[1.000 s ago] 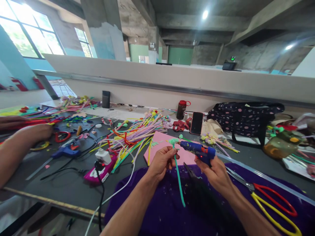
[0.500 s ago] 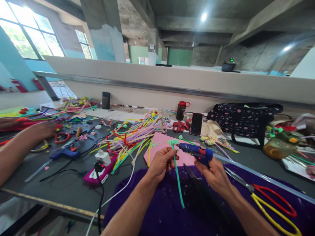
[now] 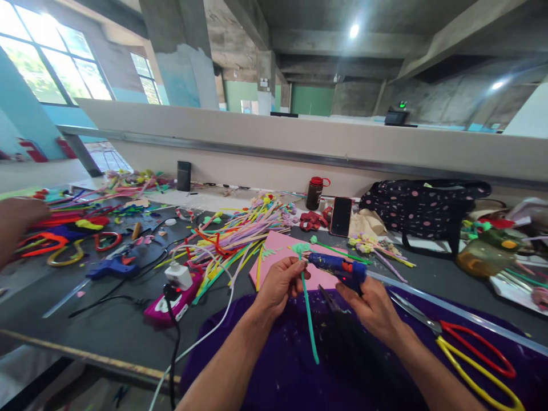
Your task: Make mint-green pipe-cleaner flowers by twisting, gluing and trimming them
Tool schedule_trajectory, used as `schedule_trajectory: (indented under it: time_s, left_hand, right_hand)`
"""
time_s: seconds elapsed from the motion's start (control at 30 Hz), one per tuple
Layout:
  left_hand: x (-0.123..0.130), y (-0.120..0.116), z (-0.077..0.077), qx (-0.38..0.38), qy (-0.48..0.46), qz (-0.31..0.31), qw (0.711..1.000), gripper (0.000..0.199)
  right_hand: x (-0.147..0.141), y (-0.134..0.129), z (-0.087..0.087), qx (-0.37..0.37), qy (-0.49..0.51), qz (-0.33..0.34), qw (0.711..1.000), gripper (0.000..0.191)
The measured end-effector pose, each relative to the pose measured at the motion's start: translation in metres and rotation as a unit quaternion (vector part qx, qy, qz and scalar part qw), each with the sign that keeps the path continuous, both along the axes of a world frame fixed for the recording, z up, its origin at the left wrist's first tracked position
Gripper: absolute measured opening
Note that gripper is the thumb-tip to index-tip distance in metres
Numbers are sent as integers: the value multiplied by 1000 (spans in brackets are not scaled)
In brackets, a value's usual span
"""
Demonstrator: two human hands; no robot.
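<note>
Over the dark purple cloth (image 3: 240, 365), a thin mint-green fuzzy stem (image 3: 310, 319) is pinched between closed fingertips of the left hand (image 3: 280, 283); a blue plastic glue gun (image 3: 331, 264) is enclosed by curled fingers of the right hand (image 3: 373, 305). Rightward room is narrowed by red-and-yellow-handled metal scissors (image 3: 437, 330). Beyond, the flat pink sheet (image 3: 278, 260) is flanked by heaped pastel stems (image 3: 250, 225); the dark tabletop (image 3: 103, 325) is backed by a long beige panel (image 3: 240, 128).
</note>
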State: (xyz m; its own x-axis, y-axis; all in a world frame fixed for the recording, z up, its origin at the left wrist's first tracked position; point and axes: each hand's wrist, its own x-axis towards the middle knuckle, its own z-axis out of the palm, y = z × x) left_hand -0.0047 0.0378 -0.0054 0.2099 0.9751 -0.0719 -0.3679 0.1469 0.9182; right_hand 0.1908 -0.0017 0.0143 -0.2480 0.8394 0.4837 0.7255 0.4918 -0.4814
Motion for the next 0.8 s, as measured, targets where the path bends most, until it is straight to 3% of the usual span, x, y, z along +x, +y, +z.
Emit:
schedule_trajectory:
  time_s: [0.8]
  left_hand:
    - [0, -1, -1, -4, 6, -5, 1000, 26]
  right_hand:
    - [0, 0, 5, 6, -11, 2, 1000, 32]
